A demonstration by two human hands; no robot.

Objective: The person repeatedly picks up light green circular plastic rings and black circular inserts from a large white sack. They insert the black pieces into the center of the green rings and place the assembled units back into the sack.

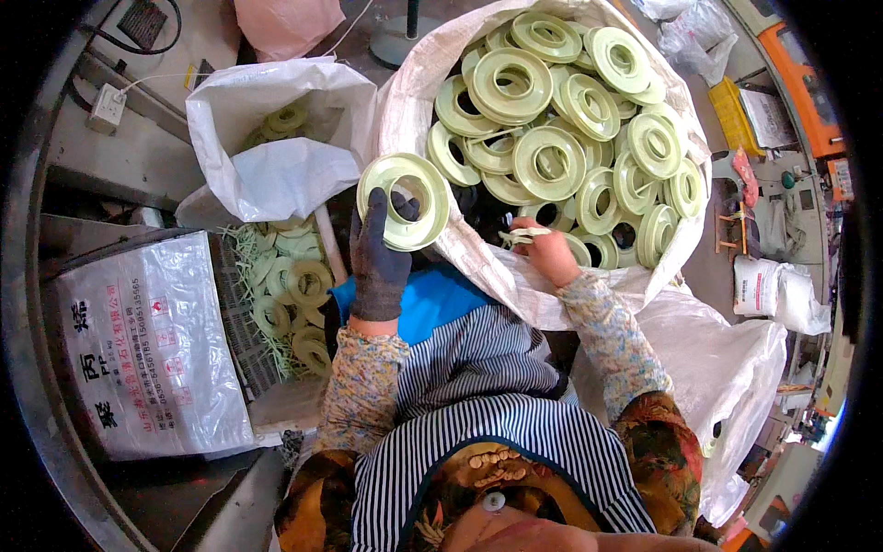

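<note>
My left hand [379, 262], in a dark grey glove, grips a pale green flanged plastic ring [372, 177] by its rim, the fingers reaching to its centre hole. My bare right hand [552, 256] is closed around a small pale plastic scrap [522, 236] over the near edge of a big white woven sack [464, 250]. Many similar green rings [550, 163] lie heaped in that sack, some stacked together. The held ring is just left of the sack's edge.
A smaller white sack [276, 175] with rings inside stands at the left. Below it, a crate [248, 322] holds rings and thin green trimmings, beside a printed white bag [166, 350]. A translucent bag [713, 354] lies at my right. A yellow bin [734, 115] stands farther right.
</note>
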